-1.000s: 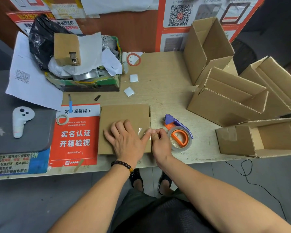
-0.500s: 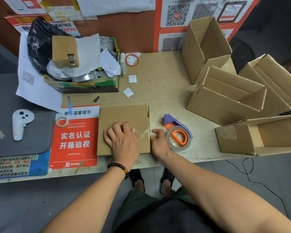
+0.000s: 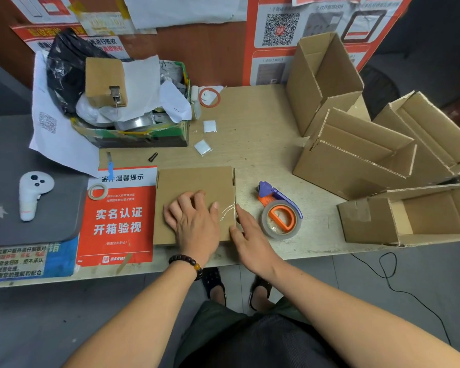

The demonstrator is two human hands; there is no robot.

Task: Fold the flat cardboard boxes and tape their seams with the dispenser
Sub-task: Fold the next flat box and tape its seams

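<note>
A flat cardboard box (image 3: 194, 183) lies on the table's front edge, with a strip of clear tape (image 3: 228, 211) over its right edge. My left hand (image 3: 194, 221) presses flat on the box's near half, fingers spread. My right hand (image 3: 250, 235) lies against the box's right edge with straight fingers touching the taped seam. The orange and purple tape dispenser (image 3: 279, 211) sits on the table just right of that hand, untouched.
Several folded open boxes (image 3: 356, 160) crowd the table's right side. A cluttered green box (image 3: 133, 134) stands at the back left. A red notice sheet (image 3: 120, 216), a small tape roll (image 3: 98, 191) and a white controller (image 3: 33, 192) lie to the left.
My right hand has opened from a pinch at the box's right edge and now lies with straight fingers along the seam. My left hand slid slightly left on the box.
</note>
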